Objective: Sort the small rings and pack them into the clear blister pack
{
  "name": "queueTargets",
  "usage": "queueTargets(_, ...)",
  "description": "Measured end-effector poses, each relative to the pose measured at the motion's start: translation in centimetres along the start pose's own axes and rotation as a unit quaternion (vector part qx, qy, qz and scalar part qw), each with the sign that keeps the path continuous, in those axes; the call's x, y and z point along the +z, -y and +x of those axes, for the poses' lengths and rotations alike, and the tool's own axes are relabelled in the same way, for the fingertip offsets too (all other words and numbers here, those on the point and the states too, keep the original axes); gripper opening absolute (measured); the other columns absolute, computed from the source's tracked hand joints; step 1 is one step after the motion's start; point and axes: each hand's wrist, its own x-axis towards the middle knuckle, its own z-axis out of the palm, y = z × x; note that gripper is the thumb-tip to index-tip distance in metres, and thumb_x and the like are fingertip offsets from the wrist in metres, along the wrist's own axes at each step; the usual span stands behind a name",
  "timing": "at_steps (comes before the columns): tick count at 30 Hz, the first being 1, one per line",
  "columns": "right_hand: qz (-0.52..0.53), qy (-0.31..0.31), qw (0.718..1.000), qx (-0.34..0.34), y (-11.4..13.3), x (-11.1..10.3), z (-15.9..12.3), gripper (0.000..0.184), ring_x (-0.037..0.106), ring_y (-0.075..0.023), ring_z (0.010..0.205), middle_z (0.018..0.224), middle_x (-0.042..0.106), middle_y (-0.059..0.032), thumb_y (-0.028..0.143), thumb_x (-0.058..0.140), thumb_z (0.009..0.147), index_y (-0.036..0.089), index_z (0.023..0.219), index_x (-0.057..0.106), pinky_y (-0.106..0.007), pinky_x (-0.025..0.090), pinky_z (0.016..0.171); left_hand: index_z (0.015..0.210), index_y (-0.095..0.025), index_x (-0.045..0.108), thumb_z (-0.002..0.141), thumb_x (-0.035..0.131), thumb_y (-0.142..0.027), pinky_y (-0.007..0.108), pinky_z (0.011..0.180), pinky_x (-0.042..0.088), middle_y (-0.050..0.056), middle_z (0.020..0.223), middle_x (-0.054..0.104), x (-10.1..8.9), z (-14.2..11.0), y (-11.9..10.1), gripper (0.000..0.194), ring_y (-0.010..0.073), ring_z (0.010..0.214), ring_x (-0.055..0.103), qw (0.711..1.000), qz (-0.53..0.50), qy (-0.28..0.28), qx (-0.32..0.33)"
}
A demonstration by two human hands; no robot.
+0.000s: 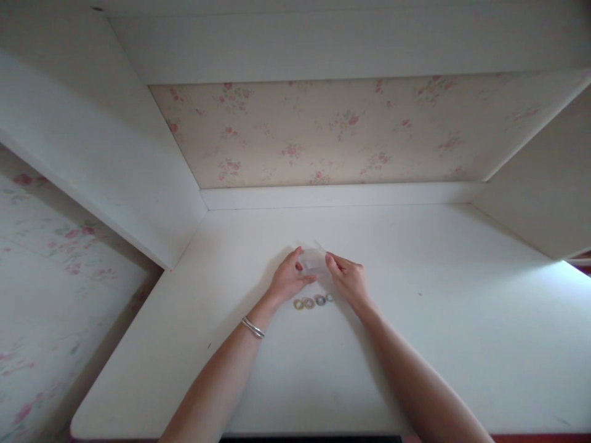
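Between my two hands is a small, whitish, see-through pouch, probably plastic, held just above the table. My left hand grips its left side, thumb along the lower edge and fingers curled behind. On the other side, my right hand pinches the pouch's right edge between thumb and fingers. Just below the pouch, several small rings lie in a row on the table: a gold-coloured ring at the left, a paler pinkish ring, a dark grey ring and a light ring near my right wrist.
The white tabletop has a rounded front left corner. White side panels stand at left and right, with a white shelf overhead. Floral wallpaper covers the back wall. A silver bracelet circles my left wrist.
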Motion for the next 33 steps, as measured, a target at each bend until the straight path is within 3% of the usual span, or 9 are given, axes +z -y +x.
queueTargets(4,0.082,-0.064,0.983,0.153,-1.6,-1.1,1.0,0.055,0.067,-0.0198,0.061,0.075,0.071,-0.0075,0.060,0.031,0.086,0.017,0.095,0.066,-0.029,0.051,0.058,0.137,-0.019,0.036,0.061,0.076,-0.033,0.030,0.079,0.046,0.006,0.104,0.061,0.0,0.0,0.2,0.088,0.0161,0.081,0.057,1.000,0.006,-0.011,-0.020)
queueTargets(7,0.089,-0.111,0.970,0.198,-3.3,-2.4,1.5,0.057,0.063,-0.0172,0.051,0.073,0.070,-0.0099,0.061,0.030,0.085,0.015,0.089,0.063,-0.027,0.047,0.053,0.137,-0.018,0.037,0.062,0.075,-0.034,0.029,0.077,0.045,0.004,0.093,0.062,-0.1,0.1,0.3,0.086,0.0152,0.075,0.057,1.000,0.013,-0.005,-0.021)
queueTargets(11,-0.015,-0.142,0.968,0.205,-5.3,-4.4,1.8,0.056,0.058,-0.0182,0.048,0.058,0.065,-0.0074,0.059,0.028,0.086,0.015,0.080,0.064,-0.030,0.042,0.055,0.137,-0.016,0.036,0.064,0.073,-0.033,0.029,0.075,0.045,0.003,0.088,0.061,-0.5,0.1,0.5,0.083,0.0140,0.072,0.056,1.000,0.024,0.005,0.000)
queueTargets(14,-0.056,-0.146,0.965,0.210,-6.5,-5.7,1.9,0.051,0.057,-0.0192,0.051,0.055,0.063,-0.0064,0.052,0.030,0.087,0.015,0.085,0.064,-0.030,0.040,0.058,0.137,-0.015,0.035,0.067,0.071,-0.032,0.028,0.074,0.046,0.005,0.097,0.060,-0.6,0.2,0.7,0.081,0.0126,0.071,0.055,0.999,0.038,0.004,0.016)
queueTargets(20,-0.175,-0.161,0.956,0.174,-7.4,-7.2,2.0,0.044,0.059,-0.0224,0.071,0.077,0.068,-0.0128,0.041,0.032,0.085,0.015,0.090,0.067,-0.032,0.040,0.067,0.131,-0.015,0.042,0.063,0.073,-0.029,0.030,0.081,0.046,0.013,0.127,0.045,-1.1,0.3,1.1,0.076,0.0159,0.088,0.056,0.997,0.051,-0.008,0.061)
queueTargets(24,-0.249,-0.153,0.946,0.142,-7.2,-7.5,1.7,0.045,0.057,-0.0227,0.077,0.090,0.065,-0.0159,0.036,0.031,0.086,0.014,0.088,0.070,-0.033,0.040,0.070,0.134,-0.013,0.039,0.063,0.073,-0.028,0.031,0.083,0.045,0.014,0.123,0.047,-1.3,0.3,1.2,0.080,0.0173,0.088,0.055,0.997,0.056,-0.005,0.057)
queueTargets(33,-0.302,-0.130,0.921,0.208,-7.6,-7.9,1.5,0.044,0.054,-0.0206,0.072,0.091,0.062,-0.0171,0.032,0.034,0.083,0.011,0.089,0.072,-0.031,0.038,0.065,0.138,-0.012,0.033,0.065,0.072,-0.025,0.033,0.080,0.046,0.010,0.103,0.055,-1.3,0.2,1.3,0.084,0.0157,0.077,0.054,0.997,0.058,0.008,0.039)
